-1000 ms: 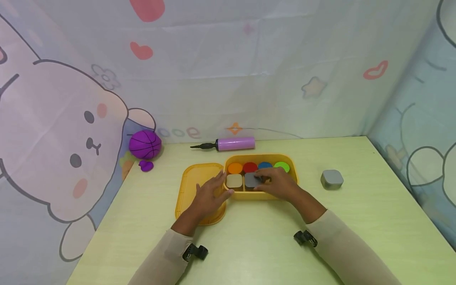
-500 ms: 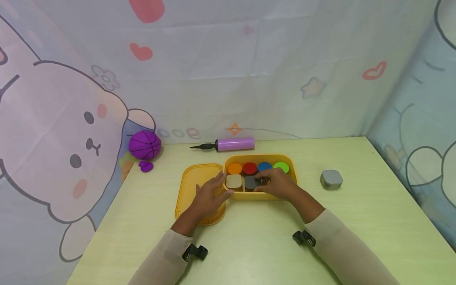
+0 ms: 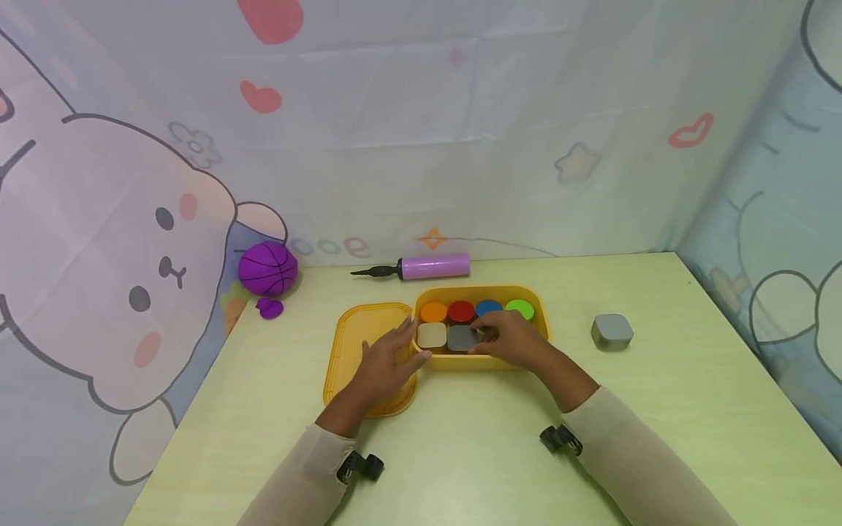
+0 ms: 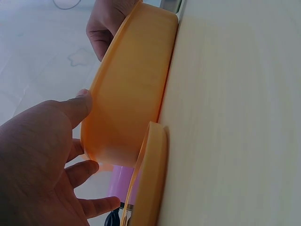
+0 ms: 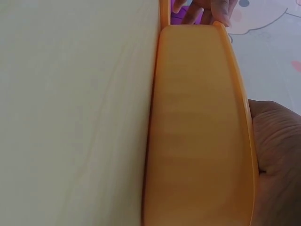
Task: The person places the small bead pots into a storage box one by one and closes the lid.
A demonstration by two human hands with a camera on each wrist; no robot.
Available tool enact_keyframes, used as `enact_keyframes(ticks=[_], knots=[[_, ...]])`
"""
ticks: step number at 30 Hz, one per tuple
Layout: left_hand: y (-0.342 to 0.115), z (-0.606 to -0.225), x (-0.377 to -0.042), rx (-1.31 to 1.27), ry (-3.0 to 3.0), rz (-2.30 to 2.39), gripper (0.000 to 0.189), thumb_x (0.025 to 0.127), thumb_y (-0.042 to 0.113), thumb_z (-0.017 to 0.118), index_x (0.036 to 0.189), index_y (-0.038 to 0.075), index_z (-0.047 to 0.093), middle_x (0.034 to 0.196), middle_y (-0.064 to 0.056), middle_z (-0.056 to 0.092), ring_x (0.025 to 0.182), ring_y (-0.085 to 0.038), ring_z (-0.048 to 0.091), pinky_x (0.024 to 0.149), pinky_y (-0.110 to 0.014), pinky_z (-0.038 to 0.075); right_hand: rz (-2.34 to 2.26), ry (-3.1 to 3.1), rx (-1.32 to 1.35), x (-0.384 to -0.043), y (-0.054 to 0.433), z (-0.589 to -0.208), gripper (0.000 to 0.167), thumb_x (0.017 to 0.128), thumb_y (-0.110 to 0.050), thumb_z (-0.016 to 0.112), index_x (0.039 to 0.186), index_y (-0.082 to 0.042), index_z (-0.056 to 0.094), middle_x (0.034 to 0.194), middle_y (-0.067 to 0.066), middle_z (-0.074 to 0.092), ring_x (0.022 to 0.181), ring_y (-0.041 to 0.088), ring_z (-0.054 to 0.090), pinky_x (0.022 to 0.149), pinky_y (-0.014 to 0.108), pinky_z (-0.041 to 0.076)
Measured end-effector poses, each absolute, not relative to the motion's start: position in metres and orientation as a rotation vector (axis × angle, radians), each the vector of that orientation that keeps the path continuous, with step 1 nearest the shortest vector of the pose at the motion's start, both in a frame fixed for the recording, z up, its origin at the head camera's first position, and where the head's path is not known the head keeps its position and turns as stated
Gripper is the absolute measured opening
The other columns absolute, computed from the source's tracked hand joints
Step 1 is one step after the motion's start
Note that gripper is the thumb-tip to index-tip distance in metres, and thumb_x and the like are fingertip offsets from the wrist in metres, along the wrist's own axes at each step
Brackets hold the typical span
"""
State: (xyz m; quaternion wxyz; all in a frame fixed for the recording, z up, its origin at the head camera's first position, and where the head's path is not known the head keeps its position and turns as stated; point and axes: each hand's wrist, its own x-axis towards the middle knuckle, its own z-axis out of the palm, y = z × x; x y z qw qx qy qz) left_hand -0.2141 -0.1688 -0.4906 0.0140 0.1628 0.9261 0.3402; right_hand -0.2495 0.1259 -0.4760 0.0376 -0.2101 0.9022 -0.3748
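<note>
A yellow plastic box (image 3: 538, 298) stands on the table, holding round-topped pieces at the back and rounded-square ones in front. With thumb and fingers my right hand (image 3: 516, 340) grips a grey rounded-square block (image 3: 463, 337) inside it, beside a beige block (image 3: 432, 334). The right wrist view has the box's front wall (image 5: 197, 127) covering those fingertips. My left hand (image 3: 384, 365) touches the box's left end, thumb at the front rim and the other fingers spread fairly straight, as the left wrist view also shows of the hand (image 4: 47, 146). Beneath it lies a yellow lid (image 3: 349, 351).
Another grey block (image 3: 612, 331) sits to the right. A purple pump (image 3: 434, 267) lies behind the box. Far left are a purple ball (image 3: 268, 269) and a small purple duck (image 3: 270, 307). A printed curtain (image 3: 421, 131) hangs along the table's back edge.
The grey block under my right fingers has shifted slightly left, up close to the beige block. My left hand has stayed in place at the box's end.
</note>
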Motion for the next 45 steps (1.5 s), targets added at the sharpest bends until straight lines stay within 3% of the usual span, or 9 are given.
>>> enact_keyframes(ticks=[28,33,38,45], knots=[[-0.169,-0.488,-0.212,0.503,2.881,1.065,0.078,0.107,0.056,0.066,0.172,0.025,0.035,0.180,0.003,0.030,0.168,-0.035,0.032,0.123,-0.089,-0.002,-1.158,2.743,-0.606,-0.247,0.127,-0.470,0.047,0.094,-0.029,0.089,0.132,-0.002,0.078,0.129,0.016,0.080,0.107,0.028,0.082,0.092,0.044,0.067],[-0.169,-0.488,-0.212,0.523,2.879,1.077,0.078,0.107,0.055,0.066,0.171,0.024,0.036,0.180,0.001,0.031,0.167,-0.037,0.033,0.122,-0.089,-0.002,-1.184,2.753,-0.642,-0.246,0.130,-0.468,0.045,0.095,-0.029,0.088,0.129,-0.002,0.079,0.125,0.015,0.081,0.100,0.024,0.081,0.088,0.042,0.067],[-0.169,-0.487,-0.211,0.533,2.881,1.091,0.078,0.107,0.054,0.067,0.171,0.021,0.038,0.180,-0.001,0.031,0.166,-0.039,0.034,0.121,-0.091,-0.003,-1.301,2.763,-0.662,-0.245,0.134,-0.467,0.033,0.098,-0.026,0.085,0.122,-0.003,0.082,0.117,0.014,0.083,0.090,0.020,0.082,0.078,0.034,0.066],[-0.170,-0.487,-0.212,0.512,2.872,1.085,0.078,0.107,0.054,0.066,0.171,0.022,0.037,0.180,0.000,0.030,0.167,-0.037,0.032,0.123,-0.089,-0.004,-1.530,2.770,-0.673,-0.242,0.144,-0.462,0.020,0.102,-0.019,0.080,0.116,-0.004,0.083,0.096,0.011,0.085,0.085,0.031,0.083,0.073,0.027,0.063]])
